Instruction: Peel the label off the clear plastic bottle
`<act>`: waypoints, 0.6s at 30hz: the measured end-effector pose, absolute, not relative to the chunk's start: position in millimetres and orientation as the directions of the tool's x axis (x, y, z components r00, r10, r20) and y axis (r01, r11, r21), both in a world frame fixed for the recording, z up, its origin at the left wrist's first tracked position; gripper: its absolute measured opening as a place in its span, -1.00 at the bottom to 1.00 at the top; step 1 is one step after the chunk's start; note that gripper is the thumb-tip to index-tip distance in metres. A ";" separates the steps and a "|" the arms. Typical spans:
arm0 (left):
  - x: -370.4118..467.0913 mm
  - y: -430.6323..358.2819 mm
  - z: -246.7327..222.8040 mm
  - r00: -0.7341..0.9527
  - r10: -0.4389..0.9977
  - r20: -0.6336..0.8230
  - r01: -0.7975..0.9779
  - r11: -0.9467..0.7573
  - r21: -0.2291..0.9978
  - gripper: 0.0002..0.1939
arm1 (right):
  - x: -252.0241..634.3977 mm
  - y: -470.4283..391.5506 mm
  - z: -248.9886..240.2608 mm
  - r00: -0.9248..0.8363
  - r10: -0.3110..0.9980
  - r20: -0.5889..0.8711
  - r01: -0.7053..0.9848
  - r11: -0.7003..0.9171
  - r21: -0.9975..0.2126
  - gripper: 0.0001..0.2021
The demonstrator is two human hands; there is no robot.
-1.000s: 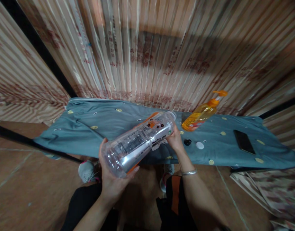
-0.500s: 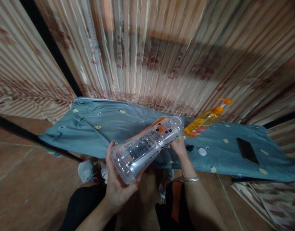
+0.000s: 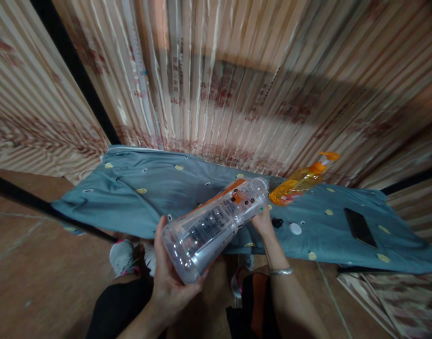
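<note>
The bottle (image 3: 216, 230) (its label print (image 3: 211, 222) too blurred to read) partly hides the right hand (image 3: 263, 223).

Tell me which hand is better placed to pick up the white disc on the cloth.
Probably the right hand: it holds the clear bottle near its neck, close to the white disc. The left hand holds the base, farther away. The right would likely need to let go first.

Head-worn view, forward and down
</note>
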State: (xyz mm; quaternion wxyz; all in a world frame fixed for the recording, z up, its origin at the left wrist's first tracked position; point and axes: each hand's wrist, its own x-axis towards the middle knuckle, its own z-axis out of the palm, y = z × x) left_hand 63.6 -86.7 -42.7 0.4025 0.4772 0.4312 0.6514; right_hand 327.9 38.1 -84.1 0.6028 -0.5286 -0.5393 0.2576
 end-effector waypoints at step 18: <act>71.9 -92.5 -28.2 -0.263 0.959 0.109 -0.133 -0.148 0.980 0.29 | 318.3 28.2 -60.8 0.261 0.918 0.300 0.260 0.233 -0.937 -0.34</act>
